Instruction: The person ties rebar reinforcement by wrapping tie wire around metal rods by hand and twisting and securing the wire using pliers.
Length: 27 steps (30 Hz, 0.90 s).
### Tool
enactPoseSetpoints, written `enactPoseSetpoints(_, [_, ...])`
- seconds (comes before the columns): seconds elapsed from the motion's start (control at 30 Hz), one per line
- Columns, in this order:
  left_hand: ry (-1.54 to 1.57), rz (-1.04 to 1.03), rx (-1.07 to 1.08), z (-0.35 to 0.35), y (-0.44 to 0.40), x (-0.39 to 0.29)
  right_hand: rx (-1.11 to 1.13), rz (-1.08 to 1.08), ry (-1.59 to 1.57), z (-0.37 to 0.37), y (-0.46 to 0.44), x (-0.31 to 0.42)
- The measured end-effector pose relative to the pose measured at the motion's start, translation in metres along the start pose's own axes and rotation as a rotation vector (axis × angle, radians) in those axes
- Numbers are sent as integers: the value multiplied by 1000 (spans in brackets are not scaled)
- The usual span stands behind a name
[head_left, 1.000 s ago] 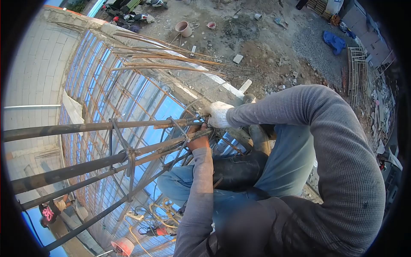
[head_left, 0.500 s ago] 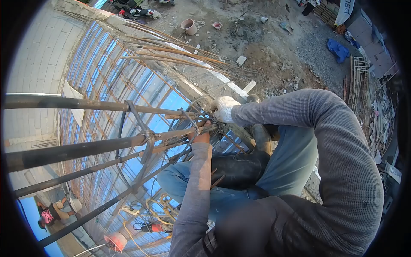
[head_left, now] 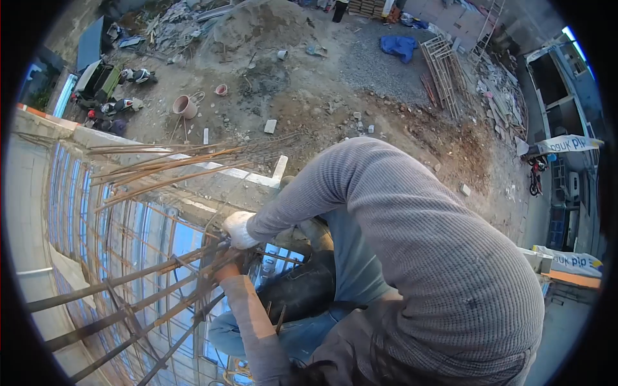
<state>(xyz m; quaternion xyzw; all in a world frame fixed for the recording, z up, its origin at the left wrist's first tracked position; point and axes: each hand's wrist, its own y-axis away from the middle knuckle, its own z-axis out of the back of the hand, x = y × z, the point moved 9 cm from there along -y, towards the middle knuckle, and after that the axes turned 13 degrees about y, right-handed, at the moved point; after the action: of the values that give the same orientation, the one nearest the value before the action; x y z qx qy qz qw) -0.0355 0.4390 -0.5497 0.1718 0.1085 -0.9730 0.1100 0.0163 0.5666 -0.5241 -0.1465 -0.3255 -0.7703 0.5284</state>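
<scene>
Both hands are together at the right end of a cage of long rebar rods (head_left: 106, 313). My right hand (head_left: 241, 229), in a white glove, is closed on the near side of the joint; what its fingers hold is too small to make out. Just below and left of it, my bare left hand (head_left: 226, 265) is wrapped at the rod ends, with its fingers partly hidden behind the bars. Square wire ties (head_left: 132, 315) ring the rods further left. My bent legs in blue jeans (head_left: 354, 251) and a dark boot (head_left: 302, 289) are beside the hands.
Loose rusty bars (head_left: 161, 168) lie along the wall edge above the hands. Below left is a rebar grid (head_left: 116, 238) with deep gaps. Beyond the edge, the ground holds a bucket (head_left: 185, 107), a blue tarp (head_left: 399, 47), stacked frames (head_left: 444, 71) and parked scooters (head_left: 122, 105).
The camera view has swung, so hands and rods now appear further left and lower, with more ground and street in view. Both hands stay at the same rod joint.
</scene>
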Motion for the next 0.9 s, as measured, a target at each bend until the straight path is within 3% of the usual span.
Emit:
enactPoseSetpoints(0.07, [197, -45, -11, -5, -5, -3, 67, -5, -46, 14, 13, 3])
enactPoseSetpoints(0.2, [474, 27, -28, -10, -9, 1, -2, -27, -102, 8, 2, -5])
enactPoseSetpoints(0.6, [937, 629, -379, -5, 21, 51, 6, 200, 74, 19, -9, 14])
enactPoseSetpoints(0.67, [1027, 722, -447, -7, 28, 57, 48, 38, 70, 23, -5, 6])
enactPoseSetpoints(0.73, [879, 653, -389, -25, 38, 81, 66, 52, 67, 28, -3, 7])
enactPoseSetpoints(0.8, [965, 853, -440, -34, 48, 89, 81, 65, 67, 28, -7, 9])
enactPoseSetpoints(0.83, [965, 854, -449, -43, 52, 101, 97, 61, 69, 26, -12, 9])
enactPoseSetpoints(0.9, [808, 704, -464, -53, 61, 129, 117, 65, 71, 15, -36, 5])
